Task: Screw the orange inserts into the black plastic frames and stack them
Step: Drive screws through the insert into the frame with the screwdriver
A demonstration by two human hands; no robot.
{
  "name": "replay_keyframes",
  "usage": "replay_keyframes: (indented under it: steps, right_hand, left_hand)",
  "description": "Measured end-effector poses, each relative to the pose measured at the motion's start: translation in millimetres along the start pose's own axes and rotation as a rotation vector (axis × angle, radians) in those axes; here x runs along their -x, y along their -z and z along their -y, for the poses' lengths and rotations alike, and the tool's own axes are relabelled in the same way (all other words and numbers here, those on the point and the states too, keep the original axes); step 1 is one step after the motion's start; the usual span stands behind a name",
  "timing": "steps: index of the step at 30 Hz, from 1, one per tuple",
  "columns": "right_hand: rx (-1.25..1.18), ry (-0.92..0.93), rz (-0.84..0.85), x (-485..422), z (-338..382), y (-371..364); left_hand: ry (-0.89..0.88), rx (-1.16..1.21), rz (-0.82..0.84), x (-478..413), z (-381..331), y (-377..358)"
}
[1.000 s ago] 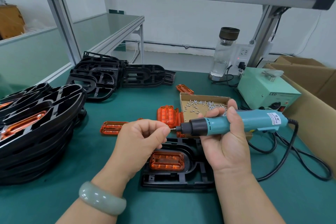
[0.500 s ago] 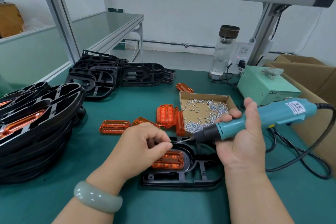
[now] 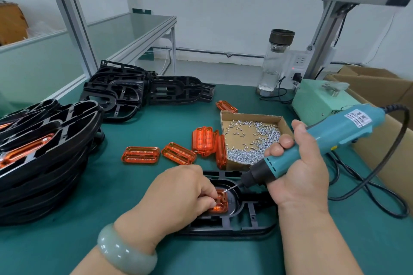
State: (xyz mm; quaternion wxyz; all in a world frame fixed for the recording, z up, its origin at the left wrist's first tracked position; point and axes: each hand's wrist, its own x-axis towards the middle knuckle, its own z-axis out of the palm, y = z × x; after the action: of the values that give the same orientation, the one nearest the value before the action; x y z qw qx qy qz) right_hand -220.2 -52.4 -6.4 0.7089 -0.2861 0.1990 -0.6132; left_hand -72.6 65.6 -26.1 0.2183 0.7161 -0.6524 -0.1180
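Head view: black plastic frame [image 3: 245, 219] lies flat on green mat [image 3: 107, 225] at 6 o'clock, near the front edge. Translucent orange plastic insert [image 3: 221, 202] sits in its oval pocket. Left hand [image 3: 178, 194] has its fingers curled, tips pinning the insert. Right hand [image 3: 299, 176] is wrapped round the teal electric screwdriver [image 3: 324, 143], bit angled down from 2 o'clock, screw on the tip at the insert's top corner. Shallow cardboard tray of screws [image 3: 285, 124] is just beyond at 1 o'clock. Loose orange inserts [image 3: 140, 154] lie at 11–12. Tall stack of finished frames [image 3: 44, 163] crowds the 9 o'clock edge. Bare-frame pile [image 3: 125, 91] is at 11. Black cable [image 3: 380, 187] loops at 3–4, beside brown carton wall [image 3: 388, 147]. Mat shows bare at 7–8, between stack and left wrist.
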Motion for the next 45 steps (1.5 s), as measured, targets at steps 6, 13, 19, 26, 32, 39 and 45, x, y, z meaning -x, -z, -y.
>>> replay_keyframes:
  steps: [6,13,19,26,32,39,45]
  right_hand:
    - [0.071,0.040,0.057,1,2,1]
    - [0.122,0.055,0.091,4,1,-1]
    - [0.146,0.069,0.135,5,0,-4]
    - [0.259,0.157,0.250,12,-1,-15]
    - [0.354,0.145,0.490,17,-4,-29]
    - [0.369,0.028,0.694,12,-11,-37]
    - [0.371,-0.005,0.743,9,-12,-35]
  left_hand:
    - [0.011,0.023,0.005,-1,3,-1]
    - [0.012,0.035,-0.005,0,3,-2]
    - [0.007,0.028,-0.006,0,2,-1]
    - [0.003,-0.013,0.015,-1,-1,0]
    - [-0.006,-0.063,0.016,-3,-5,1]
    - [-0.021,-0.057,0.009,-2,-6,2]
    - [-0.003,-0.047,-0.006,-3,-8,0]
